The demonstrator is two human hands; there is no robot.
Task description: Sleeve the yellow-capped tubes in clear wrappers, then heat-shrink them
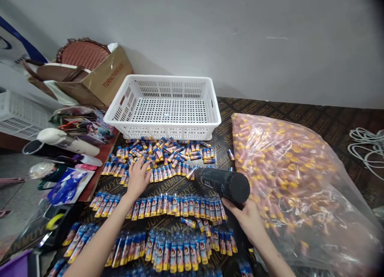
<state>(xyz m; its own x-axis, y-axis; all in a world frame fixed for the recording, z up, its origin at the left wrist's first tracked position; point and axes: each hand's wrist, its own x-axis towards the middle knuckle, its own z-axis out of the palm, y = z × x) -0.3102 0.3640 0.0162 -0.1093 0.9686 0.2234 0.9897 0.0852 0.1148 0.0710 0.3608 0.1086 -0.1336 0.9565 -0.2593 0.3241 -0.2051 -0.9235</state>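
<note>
Small blue-and-yellow labelled bottles (pixel 180 207) lie side by side in several rows on a dark printed board (pixel 168 187). A looser heap of the same bottles (pixel 165 151) is behind the rows. My left hand (pixel 138 176) reaches onto the near left edge of that heap, its fingers stretched out and touching bottles. In my right hand (pixel 247 217) is a black hair dryer (pixel 223 184), its barrel pointing left over the bottles. My fingers are around its handle, which is mostly hidden.
A white plastic crate (pixel 163 131) stands behind the heap, against the wall. To the right lies a large clear bag (pixel 288 165) of pink, yellow-capped pieces. A cardboard box (pixel 111 75), a white bottle (pixel 69 141) and clutter are at left; a white cable (pixel 367 147) lies far right.
</note>
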